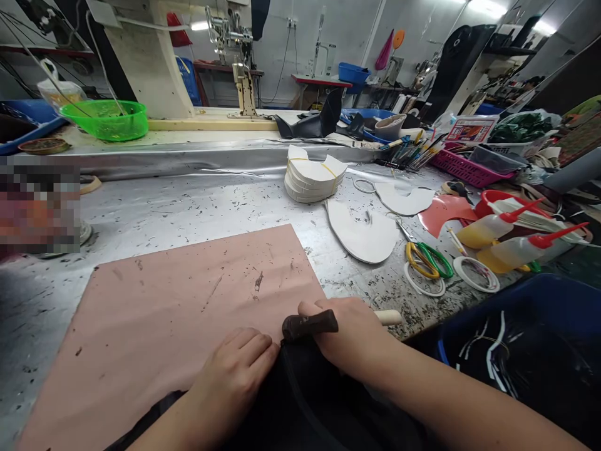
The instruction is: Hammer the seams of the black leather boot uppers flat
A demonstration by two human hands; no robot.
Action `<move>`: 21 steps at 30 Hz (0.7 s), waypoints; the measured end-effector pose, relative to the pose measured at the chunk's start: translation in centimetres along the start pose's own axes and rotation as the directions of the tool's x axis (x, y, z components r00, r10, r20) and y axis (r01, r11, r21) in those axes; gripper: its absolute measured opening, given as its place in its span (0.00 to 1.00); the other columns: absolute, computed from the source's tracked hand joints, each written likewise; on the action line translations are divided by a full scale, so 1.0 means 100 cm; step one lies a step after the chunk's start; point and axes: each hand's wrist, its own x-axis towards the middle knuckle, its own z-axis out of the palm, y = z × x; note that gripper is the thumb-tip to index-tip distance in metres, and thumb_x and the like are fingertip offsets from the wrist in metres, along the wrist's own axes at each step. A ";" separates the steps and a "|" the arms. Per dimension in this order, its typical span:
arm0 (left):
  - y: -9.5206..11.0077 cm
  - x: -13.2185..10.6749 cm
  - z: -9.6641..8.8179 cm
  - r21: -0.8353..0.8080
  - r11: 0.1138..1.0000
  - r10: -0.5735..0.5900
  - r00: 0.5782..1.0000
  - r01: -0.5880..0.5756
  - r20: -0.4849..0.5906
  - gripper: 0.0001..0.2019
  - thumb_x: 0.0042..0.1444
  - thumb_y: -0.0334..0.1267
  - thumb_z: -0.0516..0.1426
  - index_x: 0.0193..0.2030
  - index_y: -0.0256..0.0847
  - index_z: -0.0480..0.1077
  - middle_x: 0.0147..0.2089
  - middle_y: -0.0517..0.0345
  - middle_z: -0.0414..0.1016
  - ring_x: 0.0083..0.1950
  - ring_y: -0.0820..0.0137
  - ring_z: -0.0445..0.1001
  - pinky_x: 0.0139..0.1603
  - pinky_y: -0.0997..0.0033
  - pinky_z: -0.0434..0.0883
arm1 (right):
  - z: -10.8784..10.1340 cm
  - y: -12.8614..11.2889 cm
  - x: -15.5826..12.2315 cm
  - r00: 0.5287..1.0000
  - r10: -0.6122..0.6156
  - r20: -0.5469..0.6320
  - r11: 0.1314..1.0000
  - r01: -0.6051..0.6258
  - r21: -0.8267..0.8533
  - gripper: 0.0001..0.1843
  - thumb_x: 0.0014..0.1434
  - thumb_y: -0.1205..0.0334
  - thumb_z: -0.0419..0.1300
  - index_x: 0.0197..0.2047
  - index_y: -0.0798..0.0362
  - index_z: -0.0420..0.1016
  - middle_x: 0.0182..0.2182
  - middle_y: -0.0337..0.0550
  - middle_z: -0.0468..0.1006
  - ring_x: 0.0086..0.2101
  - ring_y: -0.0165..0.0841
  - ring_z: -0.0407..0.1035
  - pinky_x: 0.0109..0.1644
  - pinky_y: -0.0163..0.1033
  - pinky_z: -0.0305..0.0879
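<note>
My right hand (352,332) is closed round a hammer (310,324) with a dark head and a pale wooden handle, whose end sticks out to the right of the fist. The hammer head is at the edge of a black sheet of material (305,394), which looks like leather or fabric with a raised seam line. My left hand (241,366) has its fingers curled together at that same edge, just left of the hammer head; its fingertips are hidden. Under the far part of the work lies a pinkish-brown board (188,300).
White U-shaped pieces (366,235) lie beyond, near a banded stack (312,175). Scissors (425,257), tape rolls (476,274) and red-tipped glue bottles (511,250) sit at the right. A blue bin (554,288) stands beside my right arm. A sewing machine (145,62) rises behind.
</note>
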 end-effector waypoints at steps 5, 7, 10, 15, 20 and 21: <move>-0.003 0.000 0.000 -0.003 1.000 0.004 1.000 -0.004 0.001 0.11 0.63 0.26 0.45 0.40 0.35 0.68 0.31 0.54 0.73 0.33 0.69 0.71 0.33 0.70 0.70 | -0.002 -0.004 0.001 0.999 -0.005 -0.034 1.000 0.005 -0.013 0.08 0.56 0.71 0.52 0.33 0.50 0.70 0.24 0.37 0.75 0.24 0.32 0.68 0.24 0.38 0.40; -0.003 -0.001 0.001 0.001 1.000 0.006 1.000 -0.006 -0.005 0.11 0.62 0.26 0.46 0.40 0.35 0.68 0.31 0.54 0.73 0.33 0.69 0.71 0.33 0.70 0.70 | -0.003 -0.006 0.001 1.000 -0.013 0.000 1.000 0.013 -0.018 0.08 0.56 0.72 0.52 0.33 0.50 0.70 0.24 0.37 0.75 0.25 0.32 0.68 0.23 0.38 0.40; -0.003 -0.003 0.003 -0.003 1.000 -0.024 1.000 0.024 -0.003 0.11 0.61 0.25 0.46 0.40 0.37 0.69 0.31 0.55 0.72 0.32 0.69 0.70 0.33 0.69 0.69 | -0.003 -0.010 0.000 1.000 -0.019 0.009 0.999 0.019 -0.044 0.09 0.56 0.73 0.52 0.34 0.51 0.69 0.26 0.38 0.76 0.26 0.32 0.69 0.24 0.38 0.41; -0.005 -0.007 0.001 -0.116 0.969 -0.207 0.974 0.217 0.092 0.12 0.60 0.27 0.46 0.35 0.40 0.69 0.31 0.57 0.71 0.31 0.71 0.70 0.31 0.72 0.69 | 0.001 -0.014 -0.003 0.999 -0.043 0.006 0.996 0.043 -0.076 0.08 0.57 0.73 0.52 0.34 0.51 0.68 0.25 0.39 0.75 0.25 0.33 0.70 0.23 0.37 0.41; -0.003 -0.011 0.000 -0.068 0.984 -0.164 0.985 0.167 0.045 0.12 0.61 0.27 0.46 0.36 0.39 0.70 0.31 0.57 0.72 0.30 0.71 0.69 0.30 0.72 0.69 | -0.001 -0.016 -0.003 0.999 -0.047 -0.015 0.995 0.045 -0.087 0.09 0.57 0.73 0.51 0.33 0.51 0.68 0.26 0.39 0.75 0.26 0.32 0.69 0.24 0.37 0.42; -0.002 -0.011 0.001 -0.029 0.990 -0.140 0.990 0.140 0.018 0.12 0.61 0.27 0.46 0.36 0.39 0.70 0.30 0.57 0.72 0.30 0.70 0.69 0.30 0.72 0.68 | -0.002 -0.017 -0.003 0.999 -0.045 -0.026 0.996 0.043 -0.081 0.09 0.57 0.73 0.51 0.33 0.51 0.68 0.26 0.38 0.75 0.26 0.32 0.68 0.24 0.37 0.42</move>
